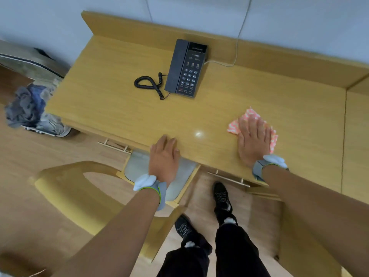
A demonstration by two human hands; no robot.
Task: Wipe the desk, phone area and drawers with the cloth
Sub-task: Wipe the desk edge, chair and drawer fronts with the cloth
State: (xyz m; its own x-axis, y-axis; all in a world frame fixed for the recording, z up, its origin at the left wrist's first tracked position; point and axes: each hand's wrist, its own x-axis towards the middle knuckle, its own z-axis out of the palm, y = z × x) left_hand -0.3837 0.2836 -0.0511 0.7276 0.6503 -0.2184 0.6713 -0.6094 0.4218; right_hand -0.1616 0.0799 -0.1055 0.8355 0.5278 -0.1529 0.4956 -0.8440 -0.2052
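A light wooden desk runs along the wall. A black phone with a coiled cord sits near the back middle. My right hand lies flat on a pink-and-white patterned cloth, pressing it onto the desk's front right part. My left hand rests palm-down on the desk's front edge and holds nothing. Two drawer handles show under the front edge.
A wooden chair with a grey seat pad is pushed partly under the desk, below my left hand. An open suitcase with clothes lies on the floor at the left. A white cable runs down the wall to the phone.
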